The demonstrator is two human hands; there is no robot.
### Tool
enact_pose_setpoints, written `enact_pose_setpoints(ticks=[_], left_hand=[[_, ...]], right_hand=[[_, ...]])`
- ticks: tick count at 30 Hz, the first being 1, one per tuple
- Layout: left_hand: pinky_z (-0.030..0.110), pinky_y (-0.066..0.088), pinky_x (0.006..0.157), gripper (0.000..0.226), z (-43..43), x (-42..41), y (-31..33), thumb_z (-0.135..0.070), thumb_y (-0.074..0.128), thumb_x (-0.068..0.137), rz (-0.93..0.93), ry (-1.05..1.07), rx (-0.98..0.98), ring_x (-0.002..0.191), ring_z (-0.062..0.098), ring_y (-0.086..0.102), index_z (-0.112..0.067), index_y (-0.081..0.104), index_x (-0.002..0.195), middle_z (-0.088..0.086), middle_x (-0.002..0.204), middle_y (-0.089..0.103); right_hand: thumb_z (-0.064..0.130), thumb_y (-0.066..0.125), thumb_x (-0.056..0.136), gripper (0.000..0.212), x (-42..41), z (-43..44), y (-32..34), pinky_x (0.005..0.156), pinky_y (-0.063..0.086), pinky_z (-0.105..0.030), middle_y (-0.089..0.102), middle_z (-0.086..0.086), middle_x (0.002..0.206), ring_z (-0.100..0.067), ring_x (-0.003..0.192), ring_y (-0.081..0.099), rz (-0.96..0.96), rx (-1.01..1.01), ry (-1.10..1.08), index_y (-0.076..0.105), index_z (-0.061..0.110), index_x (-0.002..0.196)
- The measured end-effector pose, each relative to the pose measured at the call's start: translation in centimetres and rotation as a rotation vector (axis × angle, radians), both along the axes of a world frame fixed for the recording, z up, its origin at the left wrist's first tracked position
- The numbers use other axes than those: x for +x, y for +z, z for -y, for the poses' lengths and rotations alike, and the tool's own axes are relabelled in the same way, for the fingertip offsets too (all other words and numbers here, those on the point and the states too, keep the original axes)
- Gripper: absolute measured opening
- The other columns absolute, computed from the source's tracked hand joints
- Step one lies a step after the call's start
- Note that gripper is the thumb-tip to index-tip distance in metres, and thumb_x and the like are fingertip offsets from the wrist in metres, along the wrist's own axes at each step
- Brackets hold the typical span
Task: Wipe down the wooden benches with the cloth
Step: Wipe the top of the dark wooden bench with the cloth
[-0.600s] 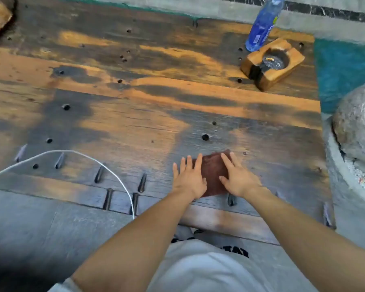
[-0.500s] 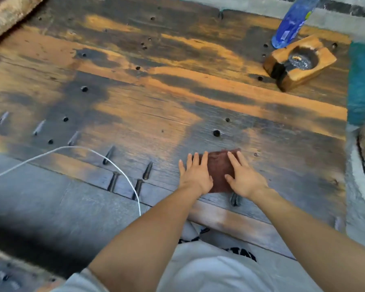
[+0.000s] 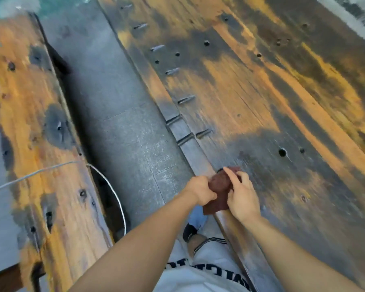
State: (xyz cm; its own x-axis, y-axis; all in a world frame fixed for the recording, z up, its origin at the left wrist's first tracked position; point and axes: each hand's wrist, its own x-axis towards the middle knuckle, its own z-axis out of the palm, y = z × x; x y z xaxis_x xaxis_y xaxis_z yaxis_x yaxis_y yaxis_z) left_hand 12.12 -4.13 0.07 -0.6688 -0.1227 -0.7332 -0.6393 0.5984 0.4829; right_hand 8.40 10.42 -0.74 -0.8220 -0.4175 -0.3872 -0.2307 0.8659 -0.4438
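Big wooden bench [image 3: 251, 106]: weathered planks, patchy orange and charcoal, bolt holes and slots along the near edge; judged rigid and rough, so likely to drag on fabric, and a second bench [image 3: 30, 127] lies left across a grey floor strip [image 3: 122, 131]. Cloth [image 3: 219, 192]: small, dark reddish-brown, folded, at the big bench's near edge and partly hanging off it; judged light, soft and limp, best gripped bunched at an edge or pressed flat under the palm. Left hand [image 3: 200, 191] is closed, pinching the cloth's left side; right hand [image 3: 241, 197] pinches its right side, forefinger extended over the top.
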Motion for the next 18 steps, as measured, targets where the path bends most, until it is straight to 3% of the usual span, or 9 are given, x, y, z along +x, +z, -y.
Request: enact_pose_setpoints(ticks=[4,7,10,12,16,18], left_hand=[[0.027,0.047,0.072,0.013,3.5,6.9,1.6,-0.012,0.063,0.078,-0.101,0.366,0.068,0.095,0.029,0.063,-0.013,0.063,0.091,0.015,0.099,0.069],[0.029,0.046,0.072,0.015,5.6,13.8,2.1,-0.009,0.063,0.077,-0.166,0.626,0.086,0.092,0.029,0.062,-0.016,0.056,0.088,0.012,0.09,0.066],[0.026,0.046,0.07,0.024,6.8,22.9,2.3,-0.006,0.066,0.076,-0.243,0.85,0.108,0.083,0.024,0.061,-0.016,0.054,0.094,0.007,0.087,0.064],[0.022,0.046,0.064,0.028,6.6,29.0,2.4,-0.001,0.068,0.077,-0.327,1.027,0.156,0.079,0.019,0.058,-0.016,0.052,0.096,0.002,0.081,0.061],[0.035,0.052,0.084,0.043,6.1,40.4,1.5,0.007,0.065,0.078,-0.5,1.378,0.178,0.09,0.025,0.063,-0.013,0.056,0.115,0.012,0.1,0.066],[0.032,0.052,0.085,0.054,6.2,44.9,0.4,0.009,0.063,0.08,-0.576,1.5,0.13,0.085,0.011,0.064,-0.021,0.055,0.124,0.006,0.1,0.067]], right_hand=[[-0.002,0.047,0.087,0.059,3.4,4.0,0.3,0.093,0.044,-0.036,0.04,-0.006,0.135,-0.027,0.116,0.048,-0.003,-0.177,0.249,0.045,0.027,0.139],[-0.005,0.05,0.088,0.054,7.3,6.8,0.5,0.095,0.033,-0.016,0.047,-0.007,0.128,-0.022,0.11,0.052,-0.026,-0.314,0.43,0.053,0.022,0.134],[0.0,0.048,0.092,0.05,13.3,9.7,0.3,0.09,0.039,-0.022,0.044,-0.001,0.13,-0.015,0.105,0.052,-0.013,-0.374,0.637,0.052,0.028,0.134],[0.003,0.047,0.094,0.048,17.9,11.0,0.1,0.093,0.038,-0.018,0.042,0.001,0.131,-0.01,0.106,0.049,0.007,-0.405,0.739,0.052,0.029,0.134],[-0.005,0.047,0.092,0.045,27.8,13.0,-1.1,0.091,0.025,0.003,0.043,-0.005,0.127,0.005,0.109,0.04,0.038,-0.55,0.853,0.059,0.02,0.128],[-0.01,0.046,0.09,0.046,31.7,13.9,-2.5,0.095,0.024,0.001,0.045,-0.008,0.13,0.002,0.114,0.04,0.049,-0.552,0.907,0.061,0.016,0.126]])
